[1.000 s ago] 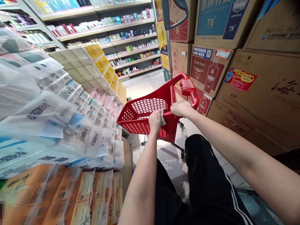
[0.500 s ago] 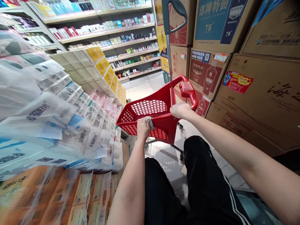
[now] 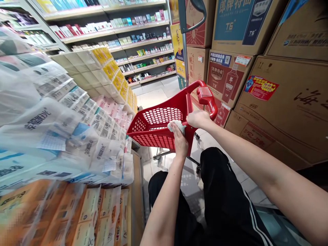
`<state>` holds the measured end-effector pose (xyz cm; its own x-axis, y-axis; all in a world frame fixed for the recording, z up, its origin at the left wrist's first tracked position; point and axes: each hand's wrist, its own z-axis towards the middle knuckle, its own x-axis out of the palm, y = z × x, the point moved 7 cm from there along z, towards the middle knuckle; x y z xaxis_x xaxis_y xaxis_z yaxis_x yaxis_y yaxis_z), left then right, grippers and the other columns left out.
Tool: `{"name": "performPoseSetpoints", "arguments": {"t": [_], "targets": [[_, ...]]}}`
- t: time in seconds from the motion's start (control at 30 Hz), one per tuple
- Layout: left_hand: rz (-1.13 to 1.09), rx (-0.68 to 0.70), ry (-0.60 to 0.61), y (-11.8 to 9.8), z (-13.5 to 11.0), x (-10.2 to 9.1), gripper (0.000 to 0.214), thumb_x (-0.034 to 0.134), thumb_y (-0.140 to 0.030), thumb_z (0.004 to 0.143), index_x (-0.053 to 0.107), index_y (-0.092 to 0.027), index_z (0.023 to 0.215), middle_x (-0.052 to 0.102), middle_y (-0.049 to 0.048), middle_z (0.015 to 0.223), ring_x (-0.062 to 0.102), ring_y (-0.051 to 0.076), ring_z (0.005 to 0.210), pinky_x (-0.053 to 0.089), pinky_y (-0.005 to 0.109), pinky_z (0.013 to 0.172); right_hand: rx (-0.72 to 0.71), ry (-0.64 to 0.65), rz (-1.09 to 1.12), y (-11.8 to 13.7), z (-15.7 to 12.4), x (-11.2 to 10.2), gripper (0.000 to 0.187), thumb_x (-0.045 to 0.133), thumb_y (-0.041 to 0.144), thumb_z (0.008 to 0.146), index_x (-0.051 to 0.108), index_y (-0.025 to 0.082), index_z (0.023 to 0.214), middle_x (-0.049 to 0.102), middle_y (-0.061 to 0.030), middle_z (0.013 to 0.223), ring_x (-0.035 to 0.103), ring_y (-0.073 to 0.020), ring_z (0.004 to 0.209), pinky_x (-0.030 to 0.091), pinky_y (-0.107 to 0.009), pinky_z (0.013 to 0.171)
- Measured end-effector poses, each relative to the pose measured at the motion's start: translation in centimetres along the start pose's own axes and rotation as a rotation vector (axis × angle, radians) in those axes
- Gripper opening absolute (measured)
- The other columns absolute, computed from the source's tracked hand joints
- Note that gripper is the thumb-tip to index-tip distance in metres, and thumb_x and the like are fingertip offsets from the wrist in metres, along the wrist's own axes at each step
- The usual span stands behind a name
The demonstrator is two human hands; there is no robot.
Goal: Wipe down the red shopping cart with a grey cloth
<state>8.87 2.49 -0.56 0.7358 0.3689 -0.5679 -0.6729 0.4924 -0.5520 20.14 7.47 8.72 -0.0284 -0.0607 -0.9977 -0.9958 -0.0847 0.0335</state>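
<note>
Just right of the packs (image 3: 84, 150) stands the red cart (image 3: 164, 104). Your left hand (image 3: 180, 143) has its fingers closed over the cloth (image 3: 180, 125), on the near rim (image 3: 153, 132). Your right hand (image 3: 198, 119) has fingers clamped on the cart's corner, beside the handle (image 3: 213, 107). Looks like wiping's underway; can't tell what's done. Spot under your right hand: probably left.

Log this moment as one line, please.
left hand: holds cloth at rim of red cart | right hand: grips cart near handle | left: wrapped packs | right: cardboard boxes
</note>
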Motion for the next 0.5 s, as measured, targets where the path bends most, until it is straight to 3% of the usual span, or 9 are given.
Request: {"name": "performPoseSetpoints", "arguments": {"t": [0.13,0.33,0.5], "targets": [[0.031,0.0,0.012,2.2,0.1,-0.8,0.074,0.026,0.001,0.08,0.0,-0.015,0.148,0.001,0.0063,0.154,0.001,0.018,0.14,0.017,0.037,0.116,0.008,-0.009,0.013,-0.1,-0.1,0.1,0.037,0.039,0.032,0.087,0.069,0.016,0.101,0.067,-0.0158,0.105,0.062,-0.0272,0.094,0.047,-0.033,0.076],[0.062,-0.212,-0.084,6.3,0.0,-2.1,0.067,0.028,-0.006,0.085,0.005,-0.013,0.147,-0.004,0.0089,0.154,0.004,0.02,0.141,0.021,0.036,0.114,-0.011,-0.01,0.021,0.1,-0.2,0.2,0.039,0.034,0.029,0.088,0.07,0.016,0.098,0.067,-0.0159,0.104,0.063,-0.0287,0.093,0.047,-0.034,0.074],[0.067,-0.37,-0.163,8.7,-0.3,-1.6,0.059,0.03,-0.017,0.09,0.013,-0.008,0.145,0.017,0.0145,0.152,0.012,0.02,0.14,0.019,0.036,0.114,-0.096,-0.018,-0.011,0.5,-0.8,0.0,0.039,0.033,0.024,0.088,0.07,0.016,0.099,0.068,-0.0163,0.102,0.063,-0.0289,0.093,0.047,-0.036,0.075]]}}
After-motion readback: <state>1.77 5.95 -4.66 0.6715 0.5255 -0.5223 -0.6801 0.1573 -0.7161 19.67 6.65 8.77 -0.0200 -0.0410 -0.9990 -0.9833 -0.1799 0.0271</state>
